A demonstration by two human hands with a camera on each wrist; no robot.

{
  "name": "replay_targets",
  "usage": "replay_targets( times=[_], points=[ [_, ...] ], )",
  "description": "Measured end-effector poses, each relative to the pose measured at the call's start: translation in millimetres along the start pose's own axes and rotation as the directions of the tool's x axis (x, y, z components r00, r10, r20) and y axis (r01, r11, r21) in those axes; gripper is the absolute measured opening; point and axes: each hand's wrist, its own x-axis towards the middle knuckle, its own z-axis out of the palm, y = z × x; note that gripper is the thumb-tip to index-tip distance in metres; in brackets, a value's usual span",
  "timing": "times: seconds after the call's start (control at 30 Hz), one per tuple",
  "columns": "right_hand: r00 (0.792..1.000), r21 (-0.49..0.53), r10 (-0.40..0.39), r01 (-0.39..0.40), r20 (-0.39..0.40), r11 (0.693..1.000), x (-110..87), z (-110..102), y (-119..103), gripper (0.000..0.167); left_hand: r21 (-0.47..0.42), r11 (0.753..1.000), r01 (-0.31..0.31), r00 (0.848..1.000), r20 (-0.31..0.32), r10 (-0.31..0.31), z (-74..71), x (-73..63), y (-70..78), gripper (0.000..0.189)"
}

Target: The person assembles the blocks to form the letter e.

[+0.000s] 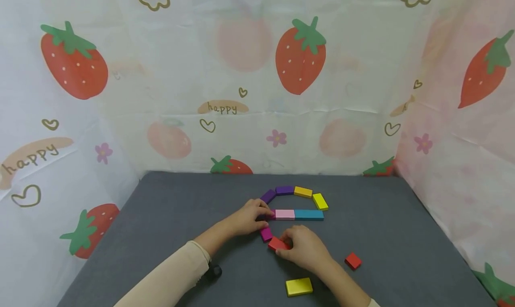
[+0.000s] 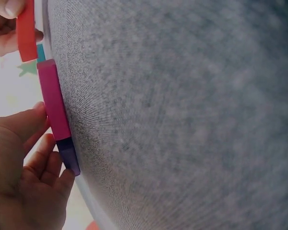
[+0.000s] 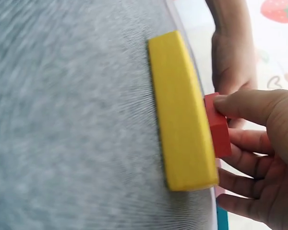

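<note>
My right hand (image 1: 306,246) pinches a red block (image 1: 277,244) between thumb and fingers, low over the table. One end of it is close to a magenta block (image 1: 266,234) lying on the cloth. My left hand (image 1: 250,217) rests beside the blocks on the left, its thumb tip at the magenta block's side in the left wrist view. Its other fingers reach a dark purple block (image 2: 69,160) there and partly hide that side. A straight row holds a pink block (image 1: 284,215) and a teal block (image 1: 309,215), its left end under my left fingers.
Above the row, purple blocks (image 1: 284,190), an orange-yellow block (image 1: 303,191) and a yellow block (image 1: 320,201) form an arc. Nearer lie a loose yellow block (image 1: 299,287) and a small red block (image 1: 353,261). A black object (image 1: 215,271) sits by my left sleeve. Printed curtains surround the grey table.
</note>
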Motion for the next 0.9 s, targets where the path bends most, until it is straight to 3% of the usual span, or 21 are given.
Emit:
replay_targets(
  times=[0.9],
  points=[
    [0.998,-0.046,-0.007,0.004,-0.058,0.999,-1.5,13,2,0.025,-0.007,1.0,0.012,1.0,0.0,-0.012,-0.8,0.5,3.0,0.034]
  ],
)
